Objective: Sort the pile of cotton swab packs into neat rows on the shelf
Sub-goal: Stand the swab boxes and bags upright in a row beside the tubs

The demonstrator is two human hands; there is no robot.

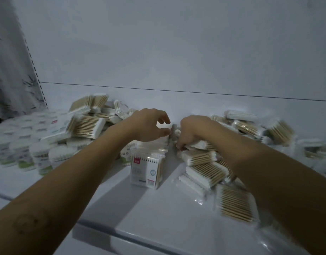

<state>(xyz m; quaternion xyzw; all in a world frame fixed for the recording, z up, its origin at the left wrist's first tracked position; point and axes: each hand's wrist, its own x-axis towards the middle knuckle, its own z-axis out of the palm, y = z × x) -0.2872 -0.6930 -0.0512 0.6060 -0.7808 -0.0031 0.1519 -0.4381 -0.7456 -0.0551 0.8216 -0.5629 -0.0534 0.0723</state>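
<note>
Fingers (pixel 164 133) of the left hand (pixel 149 126) are curving narrowly over the far end of the standing row (pixel 149 162). The thumb is touching its top edge, likely bracing the upright packs so they are not toppling while another one joins them. Blur is hiding whether these fingers are actually pinching anything. Fingers (pixel 179 145) of the right hand (pixel 193 129) are curling down tight around a loose pack (pixel 199 144) just right of that row's end, gripping it by its edge, probably so it can go in upright like the others. Below both sets of fingers, toward the person, the row is running in a line across the shelf (pixel 158 227), with its printed front pack facing out. Under and to the right of the right fingers, the pile (pixel 204 172) is lying flat and crisscrossed, sticks pointing every way, and more of it is heaped behind the left fingers. Far left of the left fingers, round tubs (pixel 39 157) are standing in their own block. By my judgement, most of the sorting is not yet done.
</note>
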